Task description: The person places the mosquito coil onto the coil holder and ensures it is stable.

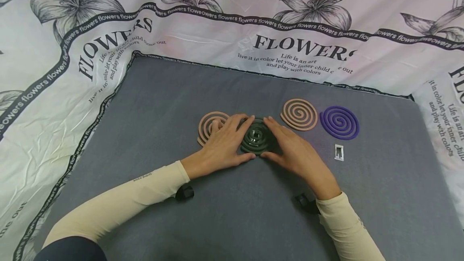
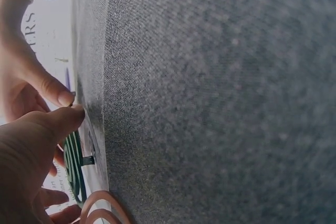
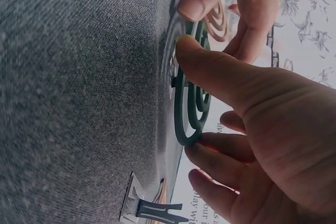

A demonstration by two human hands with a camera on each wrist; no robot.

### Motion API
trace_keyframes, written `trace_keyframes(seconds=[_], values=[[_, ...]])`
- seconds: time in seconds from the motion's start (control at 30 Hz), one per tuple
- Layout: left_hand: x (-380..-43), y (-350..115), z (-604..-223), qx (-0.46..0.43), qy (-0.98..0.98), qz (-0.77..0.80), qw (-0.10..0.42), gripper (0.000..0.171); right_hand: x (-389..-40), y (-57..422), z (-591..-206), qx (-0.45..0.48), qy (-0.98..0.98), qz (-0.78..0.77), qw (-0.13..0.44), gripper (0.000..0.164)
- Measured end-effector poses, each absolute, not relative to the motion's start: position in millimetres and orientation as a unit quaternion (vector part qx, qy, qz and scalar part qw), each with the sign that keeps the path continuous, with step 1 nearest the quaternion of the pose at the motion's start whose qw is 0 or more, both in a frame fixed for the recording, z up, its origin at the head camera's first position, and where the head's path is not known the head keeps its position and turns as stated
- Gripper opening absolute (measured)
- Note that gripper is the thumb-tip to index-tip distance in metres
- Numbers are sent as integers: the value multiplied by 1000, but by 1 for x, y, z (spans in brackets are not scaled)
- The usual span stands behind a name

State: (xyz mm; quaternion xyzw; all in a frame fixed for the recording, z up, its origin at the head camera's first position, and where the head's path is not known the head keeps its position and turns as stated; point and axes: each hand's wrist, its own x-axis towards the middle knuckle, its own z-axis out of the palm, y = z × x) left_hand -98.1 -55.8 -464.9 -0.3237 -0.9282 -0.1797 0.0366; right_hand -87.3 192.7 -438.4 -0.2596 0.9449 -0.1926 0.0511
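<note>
A dark green mosquito coil (image 1: 250,145) is held level between both hands, slightly above the table in the wrist views. My left hand (image 1: 225,143) grips its left edge, thumb near and fingers far. On the opposite edge, my right hand (image 1: 296,151) holds the coil (image 3: 181,111) between thumb and fingers. Below the coil's middle, a small metal stand (image 2: 87,160) shows its upright prong. Partly under the left hand's fingers lies an orange-tan coil (image 1: 204,127); whether they touch it I cannot tell.
Another orange-tan coil (image 1: 299,114) and a purple coil (image 1: 339,123) lie side by side at the right. Nearer me is a second metal stand (image 1: 339,152), its prong bent up. A flower-printed sheet (image 1: 217,35) rises behind the grey table (image 1: 224,220).
</note>
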Motion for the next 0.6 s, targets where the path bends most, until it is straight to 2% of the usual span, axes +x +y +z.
trace_keyframes(seconds=[0.6], values=[[-98, -56, -465, -318, -931, -170, 49, 104, -89, 194, -439, -273, 939, -201, 52, 95]])
